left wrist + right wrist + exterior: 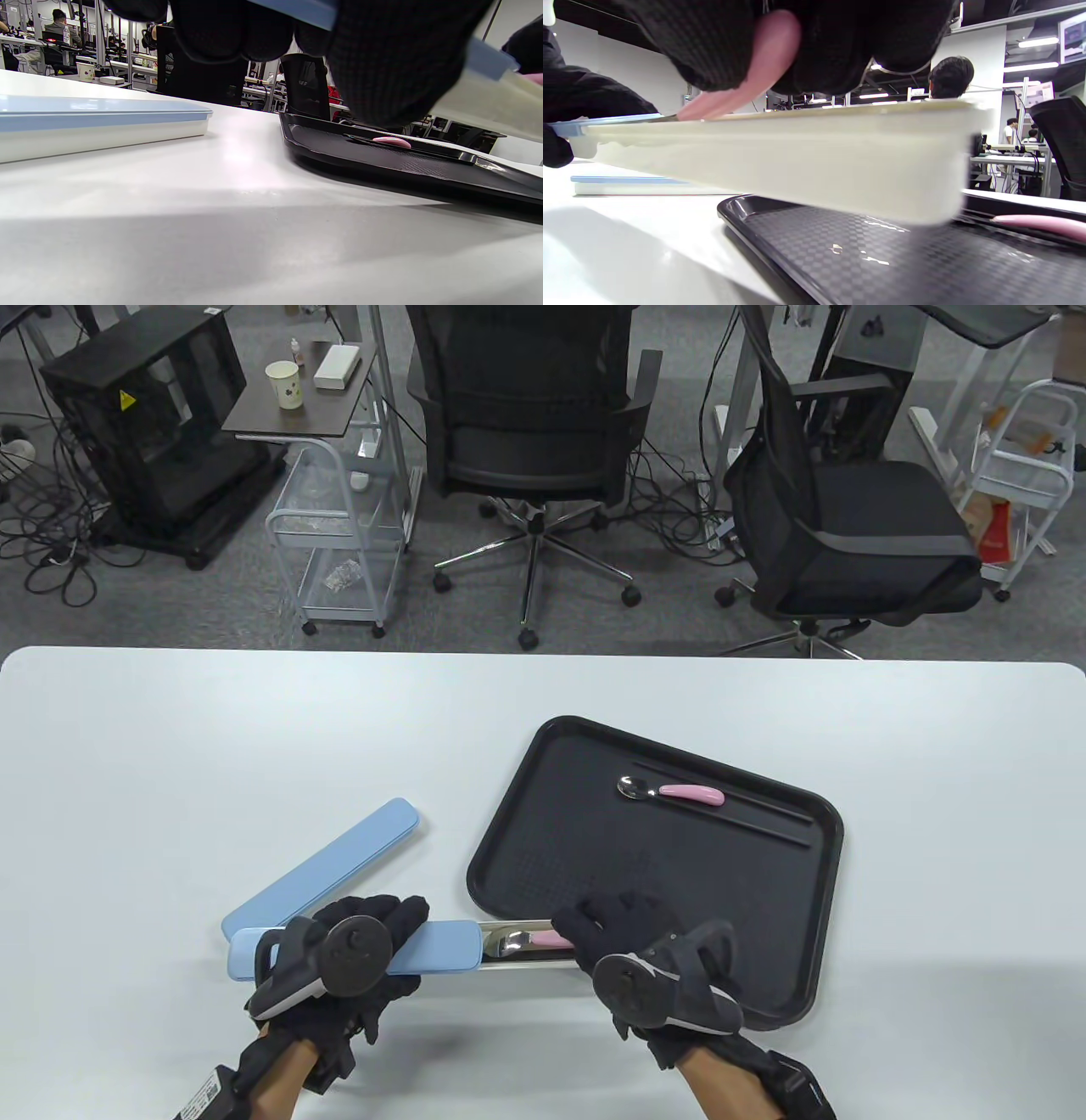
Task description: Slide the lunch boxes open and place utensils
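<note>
My left hand (386, 933) grips the blue lid (441, 946) of a lunch box near the table's front edge; its fingers (382, 63) wrap the lid (488, 59) in the left wrist view. The lid is slid partly left, so the white base (780, 161) is open on the right and is held a little above the tray edge. My right hand (594, 929) pinches the pink handle (746, 76) of a spoon (522, 942) lying in the open base. A second blue lunch box (327, 865) lies closed and diagonal behind my left hand.
A black tray (594, 865) sits at centre right. It holds another pink-handled spoon (674, 792) and black chopsticks (738, 808) near its far edge. Office chairs and carts stand beyond the table's far edge.
</note>
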Motion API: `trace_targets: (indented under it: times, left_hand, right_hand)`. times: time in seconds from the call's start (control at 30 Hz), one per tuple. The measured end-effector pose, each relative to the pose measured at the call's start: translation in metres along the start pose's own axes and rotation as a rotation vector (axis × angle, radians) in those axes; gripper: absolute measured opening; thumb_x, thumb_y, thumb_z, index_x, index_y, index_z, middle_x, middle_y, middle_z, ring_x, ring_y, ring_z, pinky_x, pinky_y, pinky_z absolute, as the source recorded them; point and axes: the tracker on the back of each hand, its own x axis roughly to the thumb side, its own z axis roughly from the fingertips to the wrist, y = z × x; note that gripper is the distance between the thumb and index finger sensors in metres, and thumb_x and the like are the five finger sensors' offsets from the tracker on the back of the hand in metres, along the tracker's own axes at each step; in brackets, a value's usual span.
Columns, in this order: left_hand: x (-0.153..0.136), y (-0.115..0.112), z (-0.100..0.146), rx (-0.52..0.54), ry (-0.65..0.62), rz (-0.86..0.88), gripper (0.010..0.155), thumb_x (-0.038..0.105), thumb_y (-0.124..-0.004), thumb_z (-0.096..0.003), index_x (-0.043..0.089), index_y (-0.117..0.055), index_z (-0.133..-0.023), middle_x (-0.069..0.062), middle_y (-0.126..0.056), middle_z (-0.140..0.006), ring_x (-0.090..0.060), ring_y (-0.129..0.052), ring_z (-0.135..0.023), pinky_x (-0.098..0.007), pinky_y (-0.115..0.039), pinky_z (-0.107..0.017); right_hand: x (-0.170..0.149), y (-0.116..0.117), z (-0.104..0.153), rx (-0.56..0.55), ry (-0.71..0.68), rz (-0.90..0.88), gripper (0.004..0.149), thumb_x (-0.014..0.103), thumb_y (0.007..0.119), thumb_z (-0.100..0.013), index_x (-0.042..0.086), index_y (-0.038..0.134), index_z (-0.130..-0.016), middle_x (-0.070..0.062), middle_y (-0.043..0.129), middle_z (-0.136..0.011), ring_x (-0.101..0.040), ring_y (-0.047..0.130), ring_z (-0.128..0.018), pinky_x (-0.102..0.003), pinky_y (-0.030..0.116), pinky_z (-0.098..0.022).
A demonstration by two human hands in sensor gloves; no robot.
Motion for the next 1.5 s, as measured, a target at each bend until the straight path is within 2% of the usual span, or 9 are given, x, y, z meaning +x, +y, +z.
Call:
trace_targets:
  times: [0.2,0.57,0.83,1.03,1.1,1.2,1.33,1.5]
  left_hand:
    - [0.003,-0.001,0.000,-0.002,-0.013,-0.004,0.081,0.049,-0.092,-0.0351,0.031,-0.052,-0.103,-0.002,-0.058,-0.103,-0.031,-0.065,-0.089,-0.060,-0.048,-0.072]
    - [0.002,-0.001,0.000,0.003,-0.014,0.013,0.081,0.049,-0.092,-0.0351,0.032,-0.052,-0.103,-0.002,-0.058,-0.103,-0.031,-0.065,-0.089,-0.060,-0.048,-0.072]
    - [-0.002,-0.002,0.000,-0.003,0.001,0.018,0.081,0.049,-0.092,-0.0350,0.031,-0.053,-0.103,-0.002,-0.058,-0.103,-0.031,-0.065,-0.089,-0.060,-0.047,-0.072]
    - [-0.012,0.000,-0.001,0.003,0.039,0.039,0.081,0.048,-0.093,-0.0347,0.032,-0.053,-0.103,-0.001,-0.058,-0.103,-0.031,-0.064,-0.090,-0.060,-0.047,-0.072]
    - [-0.017,0.000,-0.001,0.005,0.056,0.047,0.081,0.048,-0.093,-0.0346,0.032,-0.053,-0.103,-0.003,-0.058,-0.103,-0.031,-0.064,-0.090,-0.060,-0.046,-0.072]
    - [-0.023,0.001,0.000,0.010,0.078,0.058,0.081,0.047,-0.093,-0.0344,0.032,-0.053,-0.103,-0.003,-0.057,-0.103,-0.031,-0.064,-0.090,-0.060,-0.046,-0.072]
    - [-0.028,0.000,-0.001,0.001,0.095,0.066,0.081,0.047,-0.093,-0.0343,0.031,-0.054,-0.103,-0.003,-0.058,-0.103,-0.031,-0.064,-0.090,-0.061,-0.046,-0.072]
    - [-0.025,0.000,-0.001,0.005,0.088,0.057,0.081,0.047,-0.093,-0.0341,0.031,-0.054,-0.103,-0.002,-0.058,-0.103,-0.031,-0.065,-0.090,-0.060,-0.047,-0.072]
  right_hand:
    - [0.006,0.002,-0.002,0.027,0.011,0.026,0.047,0.034,0.083,-0.046,0.036,0.075,-0.092,-0.008,0.072,-0.099,-0.027,0.086,-0.074,-0.052,0.068,-0.064]
    - [0.003,0.002,-0.001,0.007,0.027,0.099,0.051,0.036,0.086,-0.045,0.035,0.073,-0.094,-0.006,0.067,-0.101,-0.028,0.080,-0.080,-0.053,0.064,-0.068]
    - [-0.003,0.003,-0.001,0.024,0.046,0.052,0.052,0.038,0.085,-0.045,0.036,0.071,-0.095,-0.006,0.065,-0.102,-0.030,0.077,-0.084,-0.055,0.062,-0.068]
    - [-0.033,-0.004,0.002,0.041,0.180,-0.030,0.061,0.048,0.078,-0.047,0.033,0.059,-0.103,-0.012,0.056,-0.108,-0.038,0.066,-0.095,-0.058,0.056,-0.070]
    - [-0.051,-0.005,0.005,0.027,0.243,-0.063,0.066,0.051,0.078,-0.047,0.032,0.054,-0.105,-0.014,0.053,-0.109,-0.040,0.063,-0.096,-0.059,0.054,-0.070]
    - [-0.071,-0.001,0.008,0.076,0.313,-0.081,0.072,0.053,0.079,-0.046,0.029,0.050,-0.107,-0.014,0.052,-0.110,-0.041,0.062,-0.097,-0.060,0.053,-0.070]
    - [-0.083,0.006,0.008,0.124,0.338,-0.163,0.071,0.053,0.079,-0.046,0.027,0.052,-0.106,-0.013,0.065,-0.104,-0.039,0.073,-0.091,-0.059,0.059,-0.068]
    - [-0.069,0.013,0.003,0.157,0.289,-0.289,0.067,0.049,0.080,-0.047,0.022,0.059,-0.104,-0.014,0.076,-0.096,-0.036,0.083,-0.082,-0.057,0.064,-0.065]
